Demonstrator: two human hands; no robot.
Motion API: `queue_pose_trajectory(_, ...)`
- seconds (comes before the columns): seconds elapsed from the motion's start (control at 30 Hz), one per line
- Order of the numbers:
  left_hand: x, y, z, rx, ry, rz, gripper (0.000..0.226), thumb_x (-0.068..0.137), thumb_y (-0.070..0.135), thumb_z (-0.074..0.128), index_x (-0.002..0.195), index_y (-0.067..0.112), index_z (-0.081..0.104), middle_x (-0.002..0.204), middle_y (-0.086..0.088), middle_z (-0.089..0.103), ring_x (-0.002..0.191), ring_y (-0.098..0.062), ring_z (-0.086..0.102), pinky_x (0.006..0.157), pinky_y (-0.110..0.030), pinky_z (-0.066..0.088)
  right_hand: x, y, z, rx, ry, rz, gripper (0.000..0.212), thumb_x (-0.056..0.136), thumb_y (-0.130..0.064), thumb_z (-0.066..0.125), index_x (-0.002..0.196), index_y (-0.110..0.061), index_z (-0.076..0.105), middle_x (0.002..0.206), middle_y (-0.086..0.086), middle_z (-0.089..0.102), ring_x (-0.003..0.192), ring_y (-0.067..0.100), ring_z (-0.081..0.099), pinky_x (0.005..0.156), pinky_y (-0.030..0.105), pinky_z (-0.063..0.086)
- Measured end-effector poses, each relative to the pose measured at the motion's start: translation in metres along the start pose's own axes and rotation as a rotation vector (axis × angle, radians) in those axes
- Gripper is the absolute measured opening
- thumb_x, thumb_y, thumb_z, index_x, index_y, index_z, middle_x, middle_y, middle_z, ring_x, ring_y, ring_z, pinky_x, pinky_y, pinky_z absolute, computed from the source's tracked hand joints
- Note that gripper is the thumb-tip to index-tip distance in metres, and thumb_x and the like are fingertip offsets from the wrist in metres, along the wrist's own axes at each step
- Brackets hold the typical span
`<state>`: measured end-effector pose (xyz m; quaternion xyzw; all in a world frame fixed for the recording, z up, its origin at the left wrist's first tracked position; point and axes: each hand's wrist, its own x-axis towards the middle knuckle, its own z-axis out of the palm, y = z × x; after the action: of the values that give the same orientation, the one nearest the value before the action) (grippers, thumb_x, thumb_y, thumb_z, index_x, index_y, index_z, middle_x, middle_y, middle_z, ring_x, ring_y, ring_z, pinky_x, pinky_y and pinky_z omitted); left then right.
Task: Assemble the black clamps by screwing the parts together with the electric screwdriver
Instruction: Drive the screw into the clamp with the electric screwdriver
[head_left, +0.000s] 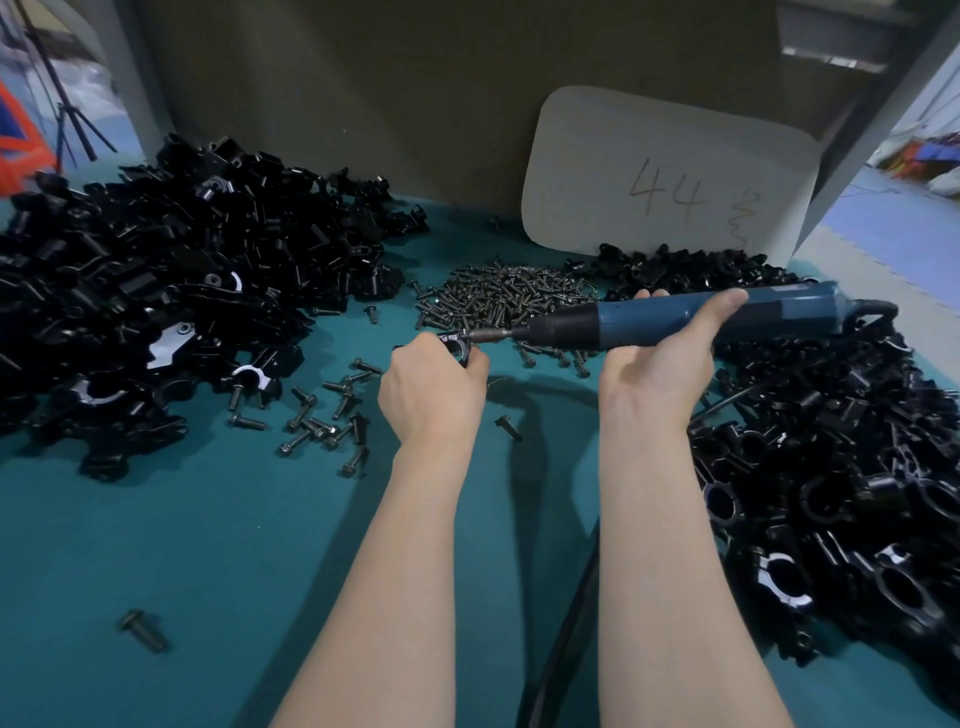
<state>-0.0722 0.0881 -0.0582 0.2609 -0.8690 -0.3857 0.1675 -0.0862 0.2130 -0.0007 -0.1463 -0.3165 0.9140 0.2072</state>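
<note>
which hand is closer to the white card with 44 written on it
Right. The right hand, gripping the electric screwdriver, is just in front of the card; the left hand, holding a clamp, is lower and further left.

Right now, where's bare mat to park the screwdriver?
Biggest bare patch: the green mat near-left, bordered by the left parts pile, the scattered bolts and the left forearm; only a lone bolt sits there. A narrower strip lies between the forearms, left of the cord. Crowded: the screw heap at centre back and the right clamp pile.
</note>
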Motion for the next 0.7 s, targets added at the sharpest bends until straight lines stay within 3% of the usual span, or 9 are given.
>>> queue_pose_trajectory(0.1,0.001,-0.001,-0.001,0.007,0.001,-0.009,0.027,0.087,0.039,0.062,0.085,0.012,0.063,0.079,-0.007,0.062,0.074,-0.029,0.058,0.062,-0.03,0.04,0.001,0.002,0.002,0.113,-0.03,-0.005,0.044,0.096,-0.046,0.048,0.123,-0.011,0.043,0.109,0.009,0.057,0.097,0.02,0.062,0.092,0.031,0.05)
queue_pose_trajectory(0.2,0.002,-0.001,-0.002,0.01,0.011,-0.008,0.028,0.088,0.04,0.062,0.088,0.012,0.064,0.081,-0.008,0.063,0.078,-0.031,0.061,0.062,-0.03,0.04,0.001,0.004,0.0,0.122,-0.031,-0.001,0.05,0.095,-0.046,0.049,0.129,-0.011,0.041,0.106,0.009,0.057,0.096,0.02,0.062,0.087,0.03,0.051)
queue_pose_trajectory(0.3,0.001,-0.001,-0.002,0.013,0.042,0.007,0.025,0.088,0.039,0.062,0.085,0.014,0.059,0.075,-0.005,0.057,0.07,-0.028,0.053,0.061,-0.03,0.037,0.003,0.004,0.0,0.131,-0.013,0.006,0.053,0.095,-0.047,0.049,0.131,-0.009,0.041,0.104,0.009,0.057,0.094,0.02,0.062,0.082,0.028,0.052)
queue_pose_trajectory(0.53,0.001,-0.001,0.0,-0.005,0.078,0.045,0.024,0.088,0.038,0.061,0.091,0.014,0.062,0.072,-0.004,0.056,0.066,-0.027,0.052,0.06,-0.03,0.036,0.004,0.0,0.003,0.147,-0.002,0.0,0.053,0.094,-0.046,0.05,0.131,-0.009,0.042,0.108,0.01,0.055,0.097,0.022,0.061,0.099,0.034,0.048)
queue_pose_trajectory(0.7,0.0,0.001,-0.001,-0.021,0.07,0.04,0.026,0.086,0.037,0.063,0.078,0.014,0.055,0.06,0.003,0.047,0.059,-0.023,0.048,0.047,-0.028,0.026,0.014,0.0,-0.003,0.123,-0.012,0.018,0.051,0.095,-0.048,0.048,0.126,-0.008,0.043,0.113,0.009,0.056,0.101,0.02,0.061,0.097,0.032,0.047)
